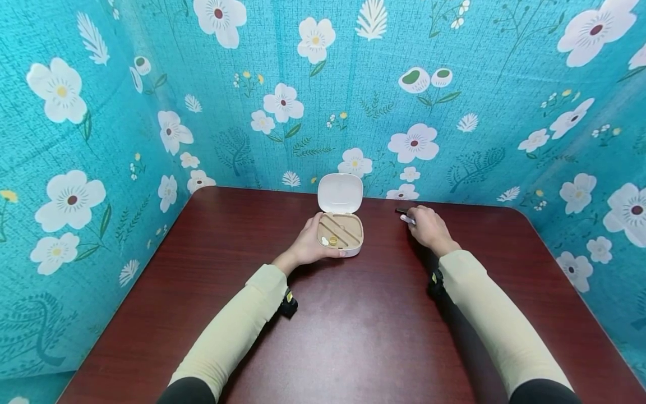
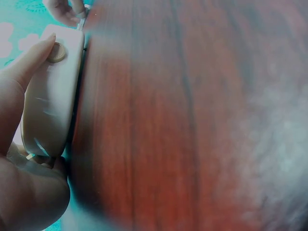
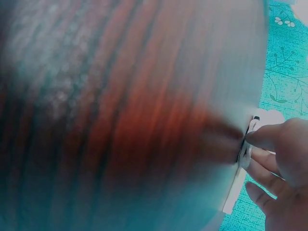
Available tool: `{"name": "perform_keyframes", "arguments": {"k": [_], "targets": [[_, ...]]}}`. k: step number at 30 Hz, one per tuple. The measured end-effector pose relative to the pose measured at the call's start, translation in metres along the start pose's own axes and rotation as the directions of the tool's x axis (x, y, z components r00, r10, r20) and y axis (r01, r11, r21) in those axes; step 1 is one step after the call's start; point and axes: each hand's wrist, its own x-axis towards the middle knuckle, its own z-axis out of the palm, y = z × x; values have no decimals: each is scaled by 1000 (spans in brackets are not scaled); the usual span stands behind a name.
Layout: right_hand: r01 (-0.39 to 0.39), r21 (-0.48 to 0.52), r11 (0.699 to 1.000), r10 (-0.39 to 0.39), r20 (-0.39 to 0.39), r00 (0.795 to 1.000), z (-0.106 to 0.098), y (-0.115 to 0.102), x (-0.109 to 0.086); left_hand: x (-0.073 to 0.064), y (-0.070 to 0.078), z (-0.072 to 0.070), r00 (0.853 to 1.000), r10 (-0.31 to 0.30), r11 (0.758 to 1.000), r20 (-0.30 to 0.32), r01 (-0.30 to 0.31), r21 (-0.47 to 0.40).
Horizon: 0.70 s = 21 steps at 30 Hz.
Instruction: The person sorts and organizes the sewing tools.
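Note:
A white jewelry box (image 1: 354, 251) stands near the table's back with its lid (image 1: 340, 193) raised. Its beige tray has slanted dividers. A gold ring (image 1: 333, 240) and a small white piece (image 1: 324, 240) lie in the front left part. My left hand (image 1: 308, 241) grips the box's left side; in the left wrist view the thumb lies by a round button (image 2: 57, 52) on the front. Further right, my right hand (image 1: 430, 227) pinches a slim white item (image 1: 406, 219), its kind unclear. A small black piece (image 1: 401, 211) lies just beyond it.
The dark red wooden table (image 1: 343, 336) reaches back to a blue flowered cloth (image 1: 323, 101), which hangs behind and at both sides. A black wrist camera (image 1: 288, 304) sits on the left wrist, another (image 1: 435, 284) on the right.

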Motion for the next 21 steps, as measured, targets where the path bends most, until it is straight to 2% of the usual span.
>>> {"name": "perform_keyframes", "arguments": {"k": [5,11,17,21], "targets": [[-23,41,999,22,14,1000,0,0,0,0,-1,0,1000,-5,1000,4,5,-2],[-31,121,992,32,-10,999,0,-2,0,1,-1,0,1000,-4,1000,2,4,-4],[-70,270,960,73,-4,997,0,-2,-5,0,0,0,1000,-9,1000,2,9,0],[-64,332,941,67,1,998,-2,-5,-7,0,0,0,1000,-14,1000,0,14,4]]}}
